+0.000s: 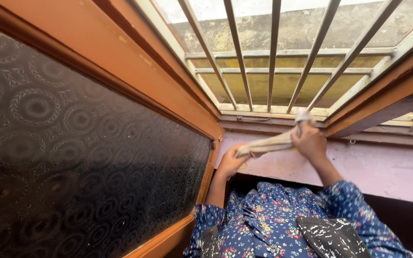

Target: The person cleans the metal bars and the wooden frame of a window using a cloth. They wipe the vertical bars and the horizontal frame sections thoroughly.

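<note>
Both hands grip one twisted cloth [268,143]: my left hand [229,163] is clenched on its lower end, my right hand [310,142] on its upper end by the window sill [259,117], holding it taut between them below the window bars [273,57], beside the open patterned-glass shutter [72,143].

No package, label, sign or screen shows anywhere in this view.
</note>
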